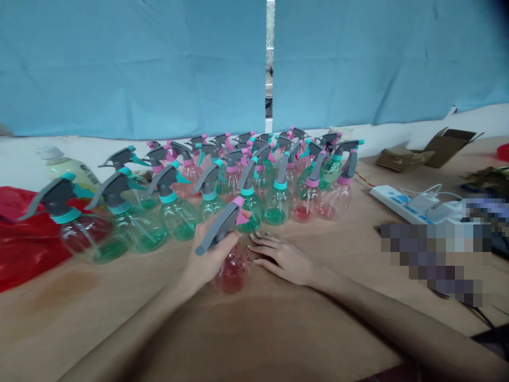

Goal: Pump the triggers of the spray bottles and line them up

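My left hand point(210, 254) is wrapped round the neck of a pink spray bottle point(231, 273) with a grey trigger head and pink nozzle. The bottle stands on the wooden table in front of me, and my fingers hide its collar. Just right of it, my right hand point(283, 259) rests low over the tabletop, palm down, with its fingers stretched out toward the bottle. Whether the fingertips touch the bottle I cannot tell. Behind both hands stand green spray bottles point(250, 209) with turquoise collars and pink spray bottles point(306, 207) with pink collars, in several rows.
A red plastic bag point(24, 249) and a white-capped bottle point(66, 167) are on the left. To the right lie a white power strip point(397, 204) with plugs and an open cardboard box point(449, 148). Blue sheeting point(139, 69) covers the wall behind.
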A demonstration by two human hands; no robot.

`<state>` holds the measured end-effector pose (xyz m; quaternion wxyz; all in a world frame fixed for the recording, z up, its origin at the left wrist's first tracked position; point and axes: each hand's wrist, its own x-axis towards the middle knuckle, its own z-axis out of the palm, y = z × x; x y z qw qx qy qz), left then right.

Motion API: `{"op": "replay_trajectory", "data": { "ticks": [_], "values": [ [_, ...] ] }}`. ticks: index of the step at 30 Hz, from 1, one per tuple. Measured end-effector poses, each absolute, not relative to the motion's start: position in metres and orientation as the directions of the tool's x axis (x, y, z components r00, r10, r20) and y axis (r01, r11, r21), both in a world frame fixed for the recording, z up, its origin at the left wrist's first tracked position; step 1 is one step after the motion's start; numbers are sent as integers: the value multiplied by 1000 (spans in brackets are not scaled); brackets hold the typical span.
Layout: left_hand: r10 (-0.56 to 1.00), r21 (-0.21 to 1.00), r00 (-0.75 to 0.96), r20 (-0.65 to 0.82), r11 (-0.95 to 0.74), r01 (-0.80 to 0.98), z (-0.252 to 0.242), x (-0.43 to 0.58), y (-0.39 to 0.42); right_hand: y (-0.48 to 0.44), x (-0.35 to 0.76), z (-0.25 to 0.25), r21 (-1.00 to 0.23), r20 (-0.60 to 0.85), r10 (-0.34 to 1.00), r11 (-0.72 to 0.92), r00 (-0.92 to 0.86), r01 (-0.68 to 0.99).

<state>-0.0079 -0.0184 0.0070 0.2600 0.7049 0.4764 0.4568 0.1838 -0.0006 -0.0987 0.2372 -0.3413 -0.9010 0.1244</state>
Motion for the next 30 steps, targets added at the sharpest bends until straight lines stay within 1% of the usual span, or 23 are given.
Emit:
{"op": "replay_trajectory", "data": {
  "ticks": [4,9,16,19,22,25,30],
  "values": [
    [874,747,222,432,-485,455,6,-10,-17,-1,184,-98,-384,339,674,736,-656,558],
    [866,736,227,445,-498,458,7,-10,-16,-1,184,-99,-386,338,676,735,-655,558],
    [863,693,238,446,-501,518,5,-13,-13,-1,184,-100,-382,344,671,739,-656,555],
    [867,704,253,430,-497,507,4,-14,-12,0,184,-100,-386,354,668,742,-655,548],
    [871,724,228,434,-488,488,3,-16,-12,-1,184,-99,-395,354,671,738,-651,547],
    [868,724,194,456,-489,487,3,-16,-12,-2,184,-98,-402,351,673,736,-651,545],
    [873,715,196,447,-480,508,5,-15,-12,-1,184,-98,-403,341,674,734,-655,546]
  ]
}}
